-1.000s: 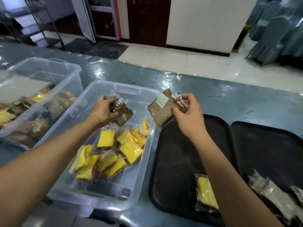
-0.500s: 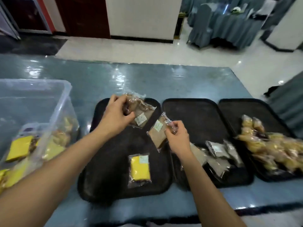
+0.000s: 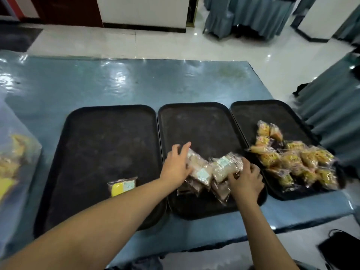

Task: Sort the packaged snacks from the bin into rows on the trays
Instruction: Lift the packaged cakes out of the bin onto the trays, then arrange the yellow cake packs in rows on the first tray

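Three black trays lie side by side on the blue table. The left tray (image 3: 109,143) carries a single yellow snack packet (image 3: 122,186). On the middle tray (image 3: 198,123) sits a small heap of brown snack packets (image 3: 202,172). My left hand (image 3: 176,165) rests on the heap's left end with fingers stretched out. My right hand (image 3: 245,180) lies on the heap's right end, fingers curled down onto a brown packet. The right tray (image 3: 251,114) bears a pile of yellow-orange packets (image 3: 296,162).
The clear plastic bin (image 3: 17,156) with yellow snacks shows blurred at the left edge. The glossy blue table (image 3: 136,80) stretches behind the trays. Draped chairs (image 3: 331,106) stand to the right, and a black bag (image 3: 341,248) lies on the floor.
My view swung right from the bin to the trays. Both hands carried brown packets from above the left tray down onto the heap on the middle tray.
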Action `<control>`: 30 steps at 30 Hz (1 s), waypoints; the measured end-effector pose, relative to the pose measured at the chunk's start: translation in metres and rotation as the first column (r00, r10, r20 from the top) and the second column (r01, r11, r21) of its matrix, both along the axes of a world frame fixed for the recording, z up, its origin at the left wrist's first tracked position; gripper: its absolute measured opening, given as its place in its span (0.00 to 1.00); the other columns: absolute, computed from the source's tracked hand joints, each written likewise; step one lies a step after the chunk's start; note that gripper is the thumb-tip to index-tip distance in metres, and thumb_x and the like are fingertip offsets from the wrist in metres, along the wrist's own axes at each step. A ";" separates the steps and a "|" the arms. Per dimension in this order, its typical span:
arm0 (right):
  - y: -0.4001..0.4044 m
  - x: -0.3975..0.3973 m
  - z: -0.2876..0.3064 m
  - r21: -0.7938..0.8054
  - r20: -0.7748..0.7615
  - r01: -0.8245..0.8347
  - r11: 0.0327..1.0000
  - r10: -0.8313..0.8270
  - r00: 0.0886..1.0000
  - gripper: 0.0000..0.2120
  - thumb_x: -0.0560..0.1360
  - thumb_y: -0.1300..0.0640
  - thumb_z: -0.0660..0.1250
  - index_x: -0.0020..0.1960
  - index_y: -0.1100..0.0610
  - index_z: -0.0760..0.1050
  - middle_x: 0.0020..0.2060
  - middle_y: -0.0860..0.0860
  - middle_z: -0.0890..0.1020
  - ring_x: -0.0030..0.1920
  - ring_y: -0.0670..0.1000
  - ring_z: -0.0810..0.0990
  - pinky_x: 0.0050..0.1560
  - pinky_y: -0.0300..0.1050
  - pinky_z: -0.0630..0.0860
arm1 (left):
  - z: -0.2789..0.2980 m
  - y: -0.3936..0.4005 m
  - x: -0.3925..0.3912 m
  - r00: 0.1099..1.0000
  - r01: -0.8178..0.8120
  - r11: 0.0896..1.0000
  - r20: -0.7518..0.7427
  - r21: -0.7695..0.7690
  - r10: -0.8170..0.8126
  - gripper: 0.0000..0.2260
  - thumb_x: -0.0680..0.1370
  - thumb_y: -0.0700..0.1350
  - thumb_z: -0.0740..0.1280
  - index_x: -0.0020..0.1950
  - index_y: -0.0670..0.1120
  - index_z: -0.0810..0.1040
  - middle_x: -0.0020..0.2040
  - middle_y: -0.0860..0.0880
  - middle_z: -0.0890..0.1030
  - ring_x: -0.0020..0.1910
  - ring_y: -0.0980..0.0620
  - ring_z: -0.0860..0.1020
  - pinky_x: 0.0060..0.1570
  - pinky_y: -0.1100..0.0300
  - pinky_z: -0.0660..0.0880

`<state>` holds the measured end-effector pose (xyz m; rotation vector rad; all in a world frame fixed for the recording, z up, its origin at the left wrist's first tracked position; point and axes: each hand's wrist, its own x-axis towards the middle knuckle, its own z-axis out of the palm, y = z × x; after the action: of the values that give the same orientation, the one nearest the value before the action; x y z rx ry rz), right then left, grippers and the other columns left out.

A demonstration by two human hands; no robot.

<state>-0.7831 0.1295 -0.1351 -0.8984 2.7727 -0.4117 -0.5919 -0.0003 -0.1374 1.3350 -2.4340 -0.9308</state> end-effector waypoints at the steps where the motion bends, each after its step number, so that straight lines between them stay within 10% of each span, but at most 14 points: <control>1: 0.002 0.002 -0.007 0.030 -0.051 -0.076 0.997 0.078 0.996 0.28 0.76 0.50 0.70 0.74 0.45 0.66 0.73 0.55 0.67 0.70 0.63 0.68 0.68 0.63 0.65 | -0.007 0.003 -0.002 0.988 0.080 0.984 0.140 -0.158 -0.058 0.28 0.79 0.48 0.68 0.77 0.55 0.62 0.73 0.46 0.63 0.64 0.44 0.69 0.62 0.48 0.71; 4: 0.008 0.008 -0.025 0.084 0.007 -0.196 0.977 0.196 0.981 0.18 0.80 0.49 0.64 0.69 0.44 0.71 0.72 0.52 0.70 0.73 0.59 0.65 0.70 0.63 0.62 | -0.020 0.009 -0.005 0.912 0.329 0.854 0.371 -0.403 -0.177 0.15 0.82 0.48 0.63 0.69 0.53 0.70 0.70 0.48 0.68 0.63 0.43 0.69 0.60 0.48 0.68; 13: -0.022 0.036 0.001 -0.055 -0.035 -0.216 0.975 0.214 0.976 0.20 0.80 0.52 0.64 0.72 0.47 0.71 0.73 0.51 0.70 0.74 0.57 0.64 0.73 0.61 0.59 | 0.019 0.003 0.017 0.878 0.429 0.822 0.385 -0.374 -0.284 0.17 0.83 0.53 0.56 0.71 0.54 0.67 0.74 0.48 0.65 0.66 0.43 0.68 0.63 0.45 0.67; 30: -0.175 0.312 0.101 -0.438 -0.126 -0.706 0.557 0.739 0.662 0.20 0.78 0.55 0.68 0.69 0.48 0.73 0.67 0.49 0.76 0.67 0.54 0.73 0.68 0.60 0.67 | 0.149 -0.029 0.306 0.945 -0.092 0.799 0.201 -0.594 0.257 0.20 0.77 0.53 0.62 0.70 0.52 0.72 0.66 0.48 0.74 0.62 0.44 0.72 0.65 0.48 0.66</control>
<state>-0.4714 -0.0459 -0.0339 -1.9706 1.9599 -0.9132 -0.2858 -0.0296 0.0111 1.4717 -2.4197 0.0736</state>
